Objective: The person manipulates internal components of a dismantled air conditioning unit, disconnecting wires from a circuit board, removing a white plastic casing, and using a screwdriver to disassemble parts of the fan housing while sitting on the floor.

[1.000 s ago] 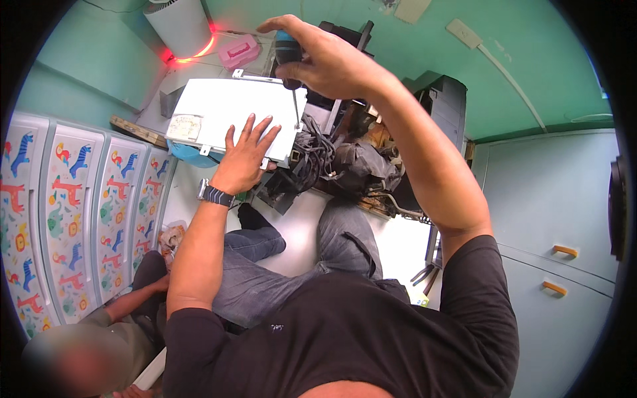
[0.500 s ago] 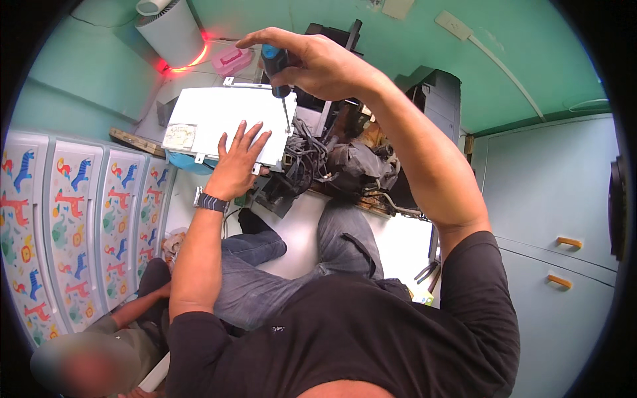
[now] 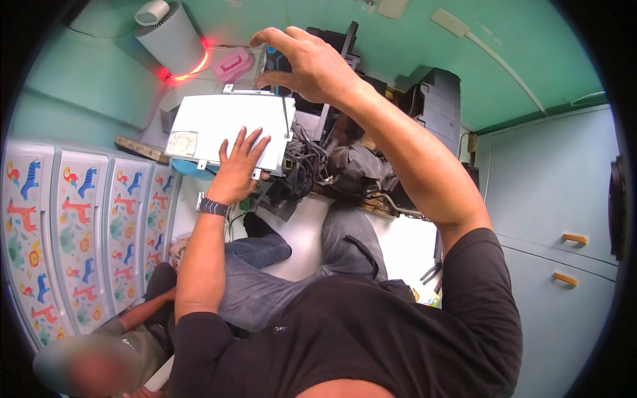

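My left hand (image 3: 240, 162) lies with fingers spread on a white metal panel (image 3: 206, 116), which has small bracket tabs along its edges and a label at the lower left. A blue-and-black screwdriver (image 3: 272, 58) stands upright at the panel's right edge, its shaft reaching down to that edge. My right hand (image 3: 305, 63) is loosely curled around its handle, index finger raised, partly hiding the grip. A light blue object (image 3: 189, 171) shows under the panel's left side. Tangled dark cables (image 3: 304, 159) lie just right of the panel.
Dark equipment (image 3: 430, 106) fills the back right. A white cylindrical appliance (image 3: 169, 43) glows red beside a pink box (image 3: 232, 63). Animal-patterned drawers (image 3: 79, 225) line the left; a pale cabinet (image 3: 541, 192) stands right. Another person (image 3: 133, 338) sits at lower left. Pliers (image 3: 430, 273) lie by my right side.
My right hand's fingers have shifted on the screwdriver and now hide more of its handle. My left hand stays on the panel. The whole view has moved slightly.
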A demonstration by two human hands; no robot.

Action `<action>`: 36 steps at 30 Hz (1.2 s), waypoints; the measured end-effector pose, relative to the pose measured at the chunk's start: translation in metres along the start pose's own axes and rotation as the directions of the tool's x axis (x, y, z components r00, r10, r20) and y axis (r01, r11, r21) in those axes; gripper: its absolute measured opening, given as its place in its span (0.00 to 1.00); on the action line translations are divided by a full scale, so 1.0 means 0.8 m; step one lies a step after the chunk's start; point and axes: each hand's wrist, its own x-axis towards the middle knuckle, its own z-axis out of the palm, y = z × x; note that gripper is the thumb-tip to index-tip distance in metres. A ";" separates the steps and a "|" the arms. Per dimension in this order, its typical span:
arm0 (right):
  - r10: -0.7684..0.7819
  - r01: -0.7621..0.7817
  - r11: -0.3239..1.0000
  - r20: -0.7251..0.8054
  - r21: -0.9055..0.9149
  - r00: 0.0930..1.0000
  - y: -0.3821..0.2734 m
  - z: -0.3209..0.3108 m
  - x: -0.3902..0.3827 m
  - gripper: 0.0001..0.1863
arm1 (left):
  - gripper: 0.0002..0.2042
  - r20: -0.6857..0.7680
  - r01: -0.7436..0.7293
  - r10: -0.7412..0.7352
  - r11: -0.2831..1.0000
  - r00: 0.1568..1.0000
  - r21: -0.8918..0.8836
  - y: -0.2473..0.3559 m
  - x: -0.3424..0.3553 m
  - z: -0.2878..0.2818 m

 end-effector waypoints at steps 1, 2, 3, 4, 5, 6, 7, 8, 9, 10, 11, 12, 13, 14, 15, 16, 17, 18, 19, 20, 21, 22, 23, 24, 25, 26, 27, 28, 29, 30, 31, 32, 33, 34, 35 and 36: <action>-0.021 0.020 1.000 -0.073 -0.012 0.997 0.006 0.004 -0.003 0.36 | 0.45 -0.008 -0.004 0.004 1.000 1.000 -0.009 0.001 0.001 0.000; -0.113 0.117 0.993 -0.110 0.033 0.987 0.018 0.008 -0.002 0.34 | 0.44 -0.016 -0.009 0.009 1.000 1.000 -0.018 0.001 0.002 0.000; -0.112 0.116 0.992 -0.109 0.038 0.988 0.014 0.003 0.001 0.34 | 0.44 -0.011 -0.005 0.005 1.000 1.000 -0.018 -0.002 -0.002 0.000; -0.098 0.086 0.981 0.056 0.175 0.994 0.007 -0.012 0.007 0.33 | 0.44 -0.020 -0.005 0.005 1.000 1.000 -0.026 -0.004 -0.003 0.001; -0.104 0.034 0.953 0.220 0.302 0.970 0.003 -0.020 0.009 0.32 | 0.44 -0.030 -0.006 0.004 0.999 1.000 -0.035 -0.005 -0.004 0.002; -0.122 0.079 0.963 0.158 0.256 0.980 0.002 -0.021 0.009 0.30 | 0.44 -0.028 -0.008 0.007 0.999 1.000 -0.034 -0.003 -0.003 0.001; -0.119 0.076 0.964 0.156 0.255 0.981 0.002 -0.016 0.006 0.30 | 0.45 -0.021 -0.007 0.007 1.000 1.000 -0.018 0.000 -0.001 -0.001; -0.044 0.037 0.995 0.078 0.095 0.996 0.000 -0.006 0.000 0.30 | 0.45 -0.015 -0.006 0.006 1.000 1.000 -0.001 0.003 0.001 -0.002; 0.013 -0.014 0.998 -0.016 -0.066 1.000 -0.003 -0.002 -0.001 0.30 | 0.45 -0.019 -0.009 0.009 1.000 1.000 0.004 0.003 0.001 -0.003; 0.006 -0.006 0.998 -0.001 -0.068 1.000 -0.007 -0.003 -0.001 0.31 | 0.45 -0.008 0.006 -0.006 1.000 1.000 0.001 0.003 -0.001 -0.003; 0.004 -0.004 0.997 -0.007 -0.071 1.000 -0.004 0.001 0.002 0.31 | 0.46 0.004 0.021 -0.021 1.000 1.000 -0.003 0.003 -0.001 -0.004; -0.092 0.092 0.996 -0.049 0.002 0.995 -0.002 0.005 0.003 0.31 | 0.45 0.003 0.015 -0.015 1.000 1.000 -0.002 0.004 0.000 -0.005; -0.184 0.191 0.979 -0.097 0.070 0.978 0.002 0.007 0.003 0.31 | 0.45 0.005 0.011 -0.011 1.000 1.000 0.000 0.003 0.001 -0.005; -0.202 0.199 0.970 0.009 0.137 0.979 0.010 0.004 0.006 0.31 | 0.45 -0.002 0.007 -0.007 1.000 1.000 -0.001 0.002 0.001 -0.004; -0.202 0.199 0.970 0.009 0.141 0.979 0.006 -0.002 0.007 0.31 | 0.45 -0.009 0.011 -0.011 1.000 1.000 -0.004 0.001 -0.001 -0.003; -0.134 0.125 0.981 0.057 0.150 0.989 -0.001 -0.008 0.005 0.32 | 0.45 -0.006 0.014 -0.014 1.000 1.000 -0.003 0.000 -0.003 -0.002; -0.067 0.050 0.987 0.106 0.155 0.992 -0.004 -0.009 0.004 0.32 | 0.45 -0.002 0.012 -0.012 1.000 1.000 0.013 0.000 -0.004 -0.001; -0.111 0.113 0.993 -0.044 0.045 0.993 -0.005 -0.003 0.004 0.33 | 0.44 -0.005 -0.002 0.002 1.000 1.000 0.031 0.001 0.000 -0.004; -0.112 0.114 0.993 -0.049 0.039 0.992 -0.002 -0.001 0.002 0.33 | 0.44 -0.010 -0.007 0.008 0.999 1.000 0.035 0.001 0.001 -0.003; -0.033 0.033 0.999 -0.052 0.004 0.998 0.000 0.001 -0.002 0.34 | 0.44 -0.013 -0.010 0.010 1.000 1.000 0.014 -0.001 0.001 0.002; 0.045 -0.046 0.999 -0.057 -0.021 0.997 -0.004 0.002 -0.005 0.35 | 0.44 -0.012 -0.005 0.005 1.000 1.000 -0.005 -0.001 -0.001 0.002; 0.058 -0.058 0.998 -0.045 -0.004 0.997 -0.006 0.004 -0.006 0.35 | 0.44 -0.024 -0.012 0.011 1.000 1.000 -0.022 -0.002 -0.001 0.001; 0.054 -0.054 0.999 -0.048 -0.002 0.997 -0.002 0.005 -0.003 0.35 | 0.44 -0.025 -0.010 0.009 1.000 1.000 -0.017 -0.002 0.000 0.001; -0.085 0.087 0.990 -0.029 0.108 0.996 -0.003 0.002 0.003 0.32 | 0.45 -0.031 -0.009 0.008 1.000 0.999 -0.024 0.000 0.000 -0.001; -0.223 0.224 0.950 -0.026 0.218 0.974 -0.005 -0.001 0.004 0.30 | 0.45 -0.036 -0.008 0.007 0.999 0.999 -0.032 0.002 -0.001 -0.002; -0.155 0.108 0.959 0.163 0.263 0.974 -0.004 -0.008 0.004 0.32 | 0.45 -0.032 -0.007 0.006 1.000 0.999 -0.029 0.003 -0.003 -0.006; -0.157 0.110 0.958 0.162 0.265 0.974 -0.008 -0.014 0.003 0.32 | 0.44 -0.022 0.004 -0.005 0.999 1.000 -0.054 0.006 -0.005 -0.015; -0.123 0.072 0.968 0.202 0.241 0.972 -0.011 -0.019 0.002 0.34 | 0.42 -0.011 0.015 -0.016 0.997 1.000 -0.079 0.008 -0.007 -0.020; -0.088 0.035 0.976 0.242 0.216 0.966 -0.014 -0.020 0.000 0.36 | 0.42 -0.010 0.019 -0.020 0.997 1.000 -0.076 0.005 -0.015 -0.019; -0.094 0.042 0.976 0.237 0.215 0.967 -0.018 -0.023 0.001 0.36 | 0.42 -0.171 0.071 -0.127 0.951 0.977 -0.301 -0.005 -0.025 -0.016; -0.049 0.001 0.981 0.240 0.196 0.969 -0.023 -0.024 0.002 0.36 | 0.41 -0.298 0.075 -0.259 0.855 0.919 -0.512 -0.020 -0.033 -0.012; -0.002 -0.043 0.983 0.246 0.178 0.969 -0.031 -0.025 0.003 0.37 | 0.38 -0.517 0.124 -0.512 0.783 0.686 -0.610 -0.049 -0.037 0.012; 0.009 -0.054 0.983 0.247 0.175 0.969 -0.028 -0.024 -0.002 0.37 | 0.38 -0.510 0.121 -0.508 0.781 0.694 -0.613 -0.056 -0.041 0.032; 0.010 -0.051 0.984 0.234 0.170 0.972 -0.024 -0.025 -0.001 0.38 | 0.38 -0.255 -0.036 -0.774 0.288 0.580 -0.957 -0.058 -0.050 0.041; 0.012 -0.049 0.985 0.222 0.164 0.975 -0.021 -0.026 -0.002 0.39 | 0.38 0.124 -0.248 -0.837 -0.295 0.532 -0.923 -0.059 -0.055 0.051; 0.010 -0.049 0.984 0.223 0.170 0.975 -0.016 -0.024 -0.006 0.39 | 0.37 0.346 -0.201 -0.835 -0.461 0.427 -0.864 -0.044 -0.048 0.065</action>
